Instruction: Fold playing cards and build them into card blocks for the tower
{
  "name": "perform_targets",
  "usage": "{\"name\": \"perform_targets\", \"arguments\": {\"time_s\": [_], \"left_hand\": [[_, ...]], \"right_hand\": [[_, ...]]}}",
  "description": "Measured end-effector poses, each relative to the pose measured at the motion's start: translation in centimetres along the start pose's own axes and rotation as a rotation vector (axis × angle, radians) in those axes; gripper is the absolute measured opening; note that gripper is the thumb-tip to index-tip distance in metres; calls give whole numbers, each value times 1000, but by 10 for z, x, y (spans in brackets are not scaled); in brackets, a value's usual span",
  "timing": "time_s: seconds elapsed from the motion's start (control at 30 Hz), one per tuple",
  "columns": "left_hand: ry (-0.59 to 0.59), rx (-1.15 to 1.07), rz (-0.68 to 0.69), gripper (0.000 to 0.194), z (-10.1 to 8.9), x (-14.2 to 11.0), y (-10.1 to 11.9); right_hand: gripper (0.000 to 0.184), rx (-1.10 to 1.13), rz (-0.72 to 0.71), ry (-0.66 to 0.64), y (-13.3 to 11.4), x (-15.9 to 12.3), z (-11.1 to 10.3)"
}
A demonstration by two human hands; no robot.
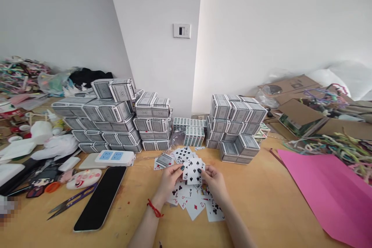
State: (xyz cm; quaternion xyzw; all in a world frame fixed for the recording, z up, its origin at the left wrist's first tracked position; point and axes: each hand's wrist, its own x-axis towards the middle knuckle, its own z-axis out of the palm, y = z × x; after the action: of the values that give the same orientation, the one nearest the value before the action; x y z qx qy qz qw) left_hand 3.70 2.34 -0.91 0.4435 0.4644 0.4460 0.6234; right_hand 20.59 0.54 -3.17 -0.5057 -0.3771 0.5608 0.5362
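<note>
Between my hands are a few playing cards (194, 171), with a five of spades in front and a six partly behind it. My left hand (171, 178) pinches their left side, thumb on the face. On the right side my right hand (214, 181) grips them the same way. Beneath lies a loose heap of face-up cards (195, 206) on the wooden table (270, 201). Behind my left hand, a patterned card back (164, 160) lies over a red-suited card. How many cards I hold cannot be made out.
Stacked card decks (112, 114) rise at the back left, more decks (232, 116) at the back right. A black phone (100, 197), thread snips (71, 201) and a power strip (114, 157) lie to the left. Pink paper (328, 190) and pipe cleaners (337, 145) are on the right.
</note>
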Motion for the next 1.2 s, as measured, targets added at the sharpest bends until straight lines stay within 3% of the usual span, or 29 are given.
{"name": "perform_targets", "arguments": {"time_s": [0.1, 0.33, 0.8, 1.2], "left_hand": [[-123, -143, -98, 34, -4, -1, 3], [-210, -193, -133, 31, -2, -2, 0], [-254, -210, -78, 43, 6, -2, -7], [-285, -217, -74, 33, 11, -5, -1]], "right_hand": [[39, 23, 12, -9, 0, 1, -1], [37, 22, -45, -5, 0, 0, -3], [33, 56, -49, -2, -4, 0, 1], [32, 66, -12, -42, -2, 0, -5]]}}
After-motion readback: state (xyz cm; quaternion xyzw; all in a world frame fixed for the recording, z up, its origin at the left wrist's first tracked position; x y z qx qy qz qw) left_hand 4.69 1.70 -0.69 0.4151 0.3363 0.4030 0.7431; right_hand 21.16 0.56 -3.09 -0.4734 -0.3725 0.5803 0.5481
